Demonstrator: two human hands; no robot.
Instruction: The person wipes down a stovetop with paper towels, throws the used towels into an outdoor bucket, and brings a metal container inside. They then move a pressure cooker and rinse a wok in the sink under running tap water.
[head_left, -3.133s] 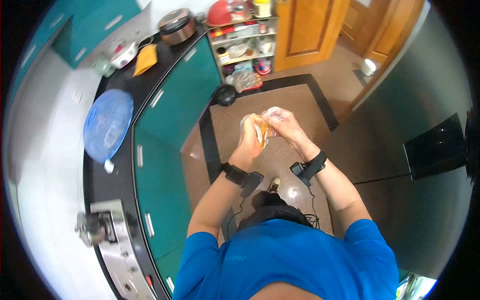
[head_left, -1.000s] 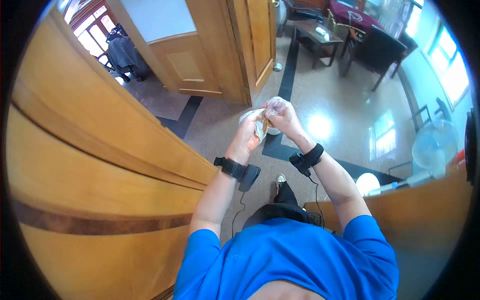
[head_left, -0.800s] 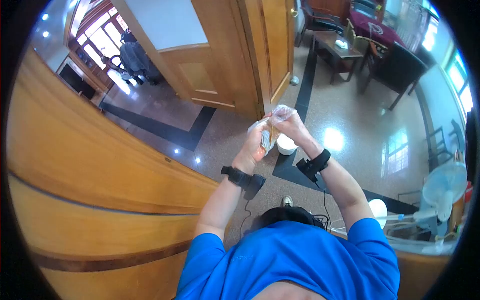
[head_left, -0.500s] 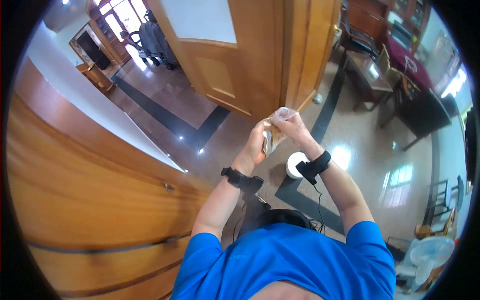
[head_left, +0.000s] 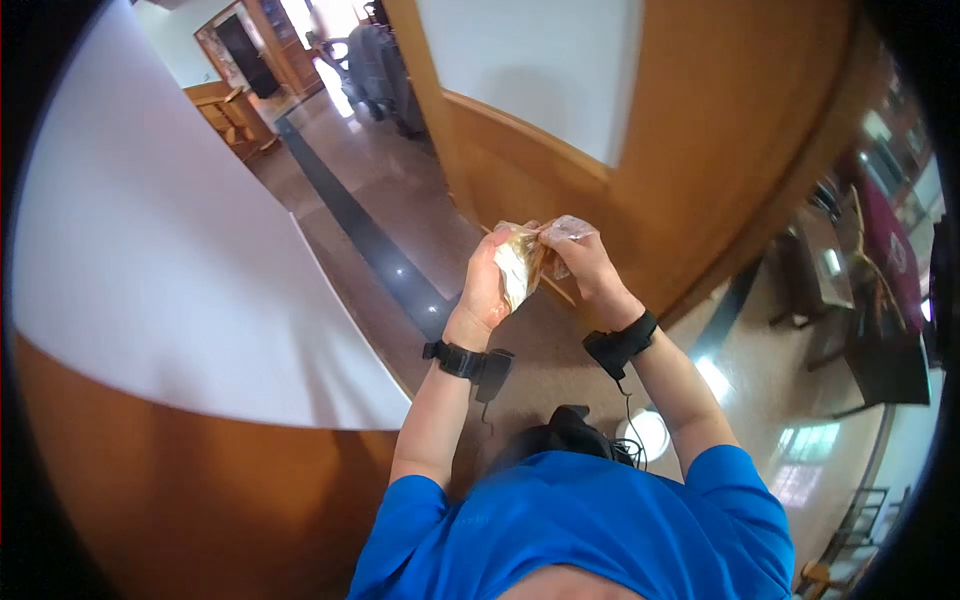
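A clear plastic bag with something orange-brown inside is held up in front of my chest by both hands. My left hand wraps around the bag's body from the left. My right hand pinches the crumpled top of the bag between its fingers. Both wrists carry black straps with small devices. What the bag holds cannot be made out.
A white wall over a wood panel stands close on my left. A wooden door frame rises ahead on the right. A tiled corridor with a dark stripe runs ahead. Dark chairs and a table stand at the far right.
I have walked from the kitchen through a doorway and turned left into a corridor. Both hands have kept hold of the bag, with the right fingers working at its top.
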